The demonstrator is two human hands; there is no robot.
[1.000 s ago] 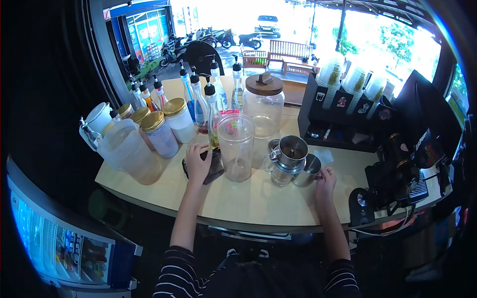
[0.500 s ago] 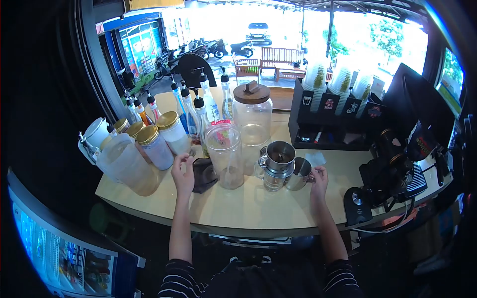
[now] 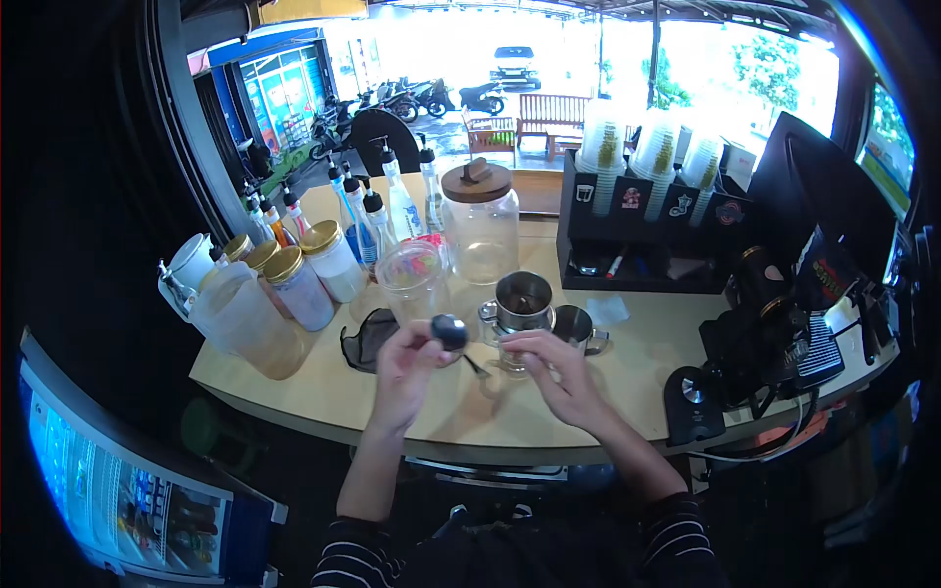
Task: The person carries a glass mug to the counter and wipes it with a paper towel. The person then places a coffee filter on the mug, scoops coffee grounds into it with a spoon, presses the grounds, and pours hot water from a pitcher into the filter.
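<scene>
Pinching a small, round, dark object (image 3: 449, 333) between thumb and fingers, the left hand (image 3: 404, 363) was nearly closed and raised over the counter (image 3: 451, 416), in front of the clear open-topped jar (image 3: 412, 284). The right hand (image 3: 564, 380) was partly open, its fingers loosely bent and pointing toward the left hand, just in front of the glass (image 3: 512, 361) under the metal filter (image 3: 524, 302). It showed nothing in its grasp; whether its fingertips touched the glass could not be told. The 2 hands were apart.

A thin dark piece (image 3: 476, 367) showed between the hands; whether it joined the round object was unclear. The metal filter sat upright on the glass, and a metal cup (image 3: 573, 323) with a handle stood beside it, to the right.

To the left of the clear jar lay a black mesh item (image 3: 368, 338). Behind the jar and filter stood a large jar (image 3: 483, 240) with a wooden lid (image 3: 477, 182). Farther left were 4 gold-lidded jars (image 3: 304, 294), a cloudy pitcher (image 3: 250, 323) and several pump bottles (image 3: 380, 230). On the right, a black rack (image 3: 637, 257) held 3 stacks of plastic cups (image 3: 652, 152), and a translucent scrap (image 3: 609, 310) lay in front of it.
</scene>
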